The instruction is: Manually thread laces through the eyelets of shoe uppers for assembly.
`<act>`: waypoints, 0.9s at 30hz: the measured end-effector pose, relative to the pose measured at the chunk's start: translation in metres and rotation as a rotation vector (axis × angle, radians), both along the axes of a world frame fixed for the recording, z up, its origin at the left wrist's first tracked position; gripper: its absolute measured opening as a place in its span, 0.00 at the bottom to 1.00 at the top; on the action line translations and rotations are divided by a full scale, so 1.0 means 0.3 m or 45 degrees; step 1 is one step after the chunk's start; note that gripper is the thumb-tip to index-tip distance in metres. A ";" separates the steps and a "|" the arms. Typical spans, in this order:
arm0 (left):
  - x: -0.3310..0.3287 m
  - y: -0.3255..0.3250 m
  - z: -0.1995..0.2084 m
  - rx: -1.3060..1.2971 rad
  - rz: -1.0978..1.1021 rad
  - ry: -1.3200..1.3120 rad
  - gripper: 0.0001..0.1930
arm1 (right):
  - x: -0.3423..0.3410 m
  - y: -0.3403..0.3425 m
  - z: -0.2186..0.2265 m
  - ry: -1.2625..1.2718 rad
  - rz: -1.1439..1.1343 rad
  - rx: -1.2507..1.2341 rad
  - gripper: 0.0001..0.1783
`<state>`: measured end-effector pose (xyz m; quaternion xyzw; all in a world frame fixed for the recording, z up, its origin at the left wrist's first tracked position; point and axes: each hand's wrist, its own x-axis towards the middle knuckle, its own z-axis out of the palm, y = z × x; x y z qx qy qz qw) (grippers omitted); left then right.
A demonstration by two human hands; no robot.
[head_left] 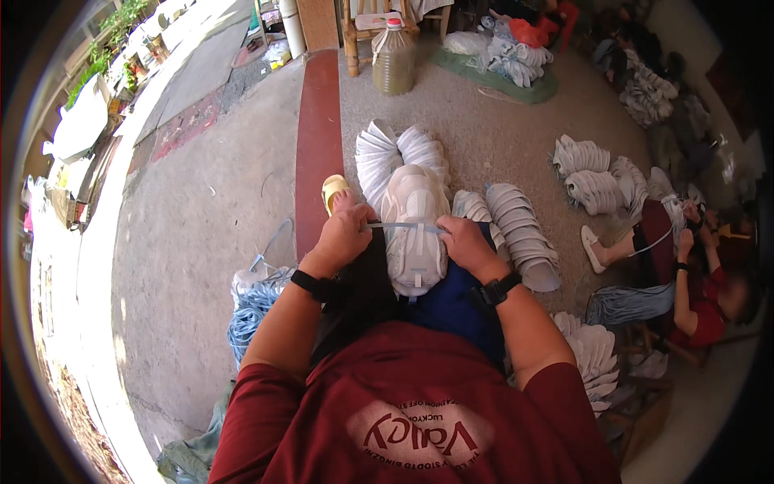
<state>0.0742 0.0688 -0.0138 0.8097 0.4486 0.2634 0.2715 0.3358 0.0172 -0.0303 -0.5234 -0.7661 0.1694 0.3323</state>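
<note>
I work from the head view. The left hand (343, 234) and the right hand (466, 244) are each closed on a thin, flat, pale grey-blue lace (403, 225), drawn nearly straight between them. The lace crosses over the middle of a white, rounded, textile-looking shoe upper (417, 262) lying between the person's legs; I cannot tell whether it is threaded through. I judge the lace light, limp and possibly slippery: pinch it between thumb and forefinger at both sides, with even tension. I judge the upper light and flexible, liable to crease under squeezing: hold it by its side edges. The tangled light-blue cord bundle (256, 315) beside the left forearm appears prone to snagging.
</note>
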 end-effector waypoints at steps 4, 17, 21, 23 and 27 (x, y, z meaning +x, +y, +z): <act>-0.110 -0.012 0.033 0.089 0.348 0.083 0.08 | 0.002 -0.017 0.033 -0.528 0.059 0.127 0.03; -1.157 -0.146 -0.039 -0.049 1.418 -1.213 0.09 | 1.114 -0.818 0.222 -1.102 -1.772 -0.290 0.10; -1.397 -0.256 0.013 0.057 1.645 -1.366 0.09 | 1.351 -1.295 0.448 -1.156 -2.202 -0.271 0.13; -1.457 -0.302 0.085 0.129 1.699 -1.340 0.08 | 1.388 -1.457 0.532 -1.155 -2.255 -0.277 0.13; -1.700 -0.415 0.104 0.239 1.693 -1.135 0.07 | 1.376 -1.434 0.553 -1.081 -2.343 -0.308 0.13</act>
